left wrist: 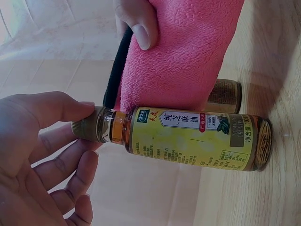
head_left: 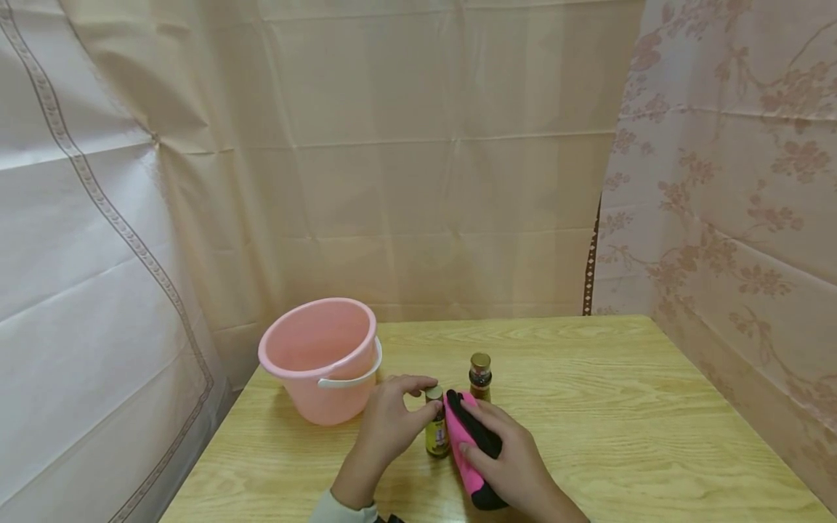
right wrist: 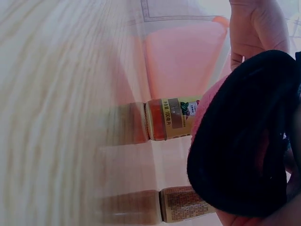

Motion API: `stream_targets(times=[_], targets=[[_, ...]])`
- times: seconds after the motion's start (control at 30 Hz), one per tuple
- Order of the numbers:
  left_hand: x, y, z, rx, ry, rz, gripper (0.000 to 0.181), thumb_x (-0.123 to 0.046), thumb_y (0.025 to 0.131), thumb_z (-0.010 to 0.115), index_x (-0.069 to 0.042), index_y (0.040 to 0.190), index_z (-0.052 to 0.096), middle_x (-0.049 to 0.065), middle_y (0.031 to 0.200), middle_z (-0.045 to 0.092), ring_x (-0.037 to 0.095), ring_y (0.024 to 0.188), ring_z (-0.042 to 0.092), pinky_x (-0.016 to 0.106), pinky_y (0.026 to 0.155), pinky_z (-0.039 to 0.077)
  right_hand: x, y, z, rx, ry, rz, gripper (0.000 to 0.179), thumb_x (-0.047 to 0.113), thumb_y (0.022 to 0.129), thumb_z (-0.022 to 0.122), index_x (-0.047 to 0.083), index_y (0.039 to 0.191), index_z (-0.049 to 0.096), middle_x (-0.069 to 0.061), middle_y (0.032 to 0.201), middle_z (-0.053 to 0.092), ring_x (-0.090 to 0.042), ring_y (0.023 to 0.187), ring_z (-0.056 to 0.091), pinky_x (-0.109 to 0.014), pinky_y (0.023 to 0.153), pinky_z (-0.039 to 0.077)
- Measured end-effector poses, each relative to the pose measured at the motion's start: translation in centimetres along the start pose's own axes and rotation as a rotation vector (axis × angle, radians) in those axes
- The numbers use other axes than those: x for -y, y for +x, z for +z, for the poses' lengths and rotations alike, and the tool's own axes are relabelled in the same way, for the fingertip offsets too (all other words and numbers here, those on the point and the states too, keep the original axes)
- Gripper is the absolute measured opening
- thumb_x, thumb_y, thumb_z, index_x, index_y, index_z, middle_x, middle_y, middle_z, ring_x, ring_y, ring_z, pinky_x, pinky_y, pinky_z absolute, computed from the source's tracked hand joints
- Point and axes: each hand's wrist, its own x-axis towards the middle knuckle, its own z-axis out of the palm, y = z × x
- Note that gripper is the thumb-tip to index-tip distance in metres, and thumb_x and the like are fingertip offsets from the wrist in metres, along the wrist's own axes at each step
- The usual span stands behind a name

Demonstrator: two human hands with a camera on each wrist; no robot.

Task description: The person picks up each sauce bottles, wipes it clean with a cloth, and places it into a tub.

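A small sesame oil bottle (head_left: 437, 437) with a yellow label stands upright on the table. My left hand (head_left: 392, 418) pinches its gold-coloured cap (left wrist: 89, 125) between thumb and fingers; the other fingers are spread apart below it in the left wrist view. In my right hand (head_left: 516, 457) is a folded pink fleecy cloth (left wrist: 174, 56) with black edging (right wrist: 235, 136). The cloth lies against the bottle's right side. Behind the cloth stands a second bottle (head_left: 480, 374), dark with a gold cap; its lower part is hidden in the head view.
A pink bucket (head_left: 327, 399) with a white handle (head_left: 353, 379) stands at the left of the wooden table (head_left: 621, 436). Beige curtains (head_left: 425, 181) hang behind, and patterned cloth (head_left: 739, 181) hangs along the right side.
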Motion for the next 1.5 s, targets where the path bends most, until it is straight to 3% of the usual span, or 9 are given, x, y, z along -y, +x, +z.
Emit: stream_targets(times=[0.33, 0.73, 1.13, 1.37, 1.5], targets=[[0.0, -0.1, 0.0, -0.008, 0.003, 0.017, 0.027, -0.025, 0.084, 0.085, -0.022, 0.110, 0.081, -0.011, 0.102, 0.077, 0.009, 0.092, 0.066, 0.028, 0.077, 0.051, -0.1, -0.1, 0.0, 0.007, -0.007, -0.006, 0.056, 0.033, 0.087, 0.084, 0.040, 0.139, 0.063, -0.002, 0.147, 0.059, -0.028, 0.132, 0.059, -0.047, 0.098, 0.053], [0.2, -0.1, 0.1, 0.003, -0.028, 0.024, 0.027, -0.023, 0.084, 0.084, -0.022, 0.111, 0.081, -0.010, 0.102, 0.078, 0.014, 0.093, 0.067, 0.030, 0.078, 0.051, -0.9, 0.1, 0.2, 0.082, -0.058, 0.019, 0.056, 0.035, 0.088, 0.082, 0.035, 0.141, 0.063, -0.008, 0.146, 0.060, -0.033, 0.131, 0.059, -0.054, 0.100, 0.052], [0.5, -0.3, 0.1, 0.007, -0.037, 0.009, 0.031, -0.027, 0.085, 0.085, -0.023, 0.115, 0.079, -0.011, 0.103, 0.076, 0.011, 0.094, 0.065, 0.029, 0.079, 0.050, -1.7, 0.4, 0.1, 0.195, -0.116, 0.022, 0.057, 0.033, 0.090, 0.078, 0.023, 0.144, 0.062, -0.006, 0.144, 0.061, -0.028, 0.128, 0.060, -0.043, 0.094, 0.053], [0.6, -0.5, 0.1, -0.001, -0.039, 0.002, 0.032, -0.030, 0.085, 0.085, -0.024, 0.116, 0.078, -0.009, 0.107, 0.076, 0.015, 0.099, 0.067, 0.034, 0.082, 0.052, -1.7, 0.3, 0.1, 0.199, -0.125, 0.016, 0.056, 0.030, 0.089, 0.078, 0.022, 0.143, 0.064, -0.010, 0.146, 0.060, -0.033, 0.129, 0.059, -0.047, 0.093, 0.054], [0.9, -0.5, 0.4, -0.013, -0.034, 0.000, 0.035, -0.036, 0.085, 0.086, -0.022, 0.116, 0.078, -0.010, 0.107, 0.075, 0.017, 0.100, 0.067, 0.039, 0.085, 0.053, -1.6, 0.2, 0.0, 0.188, -0.127, 0.020, 0.055, 0.033, 0.089, 0.079, 0.023, 0.142, 0.065, -0.011, 0.145, 0.060, -0.032, 0.128, 0.060, -0.043, 0.091, 0.054]])
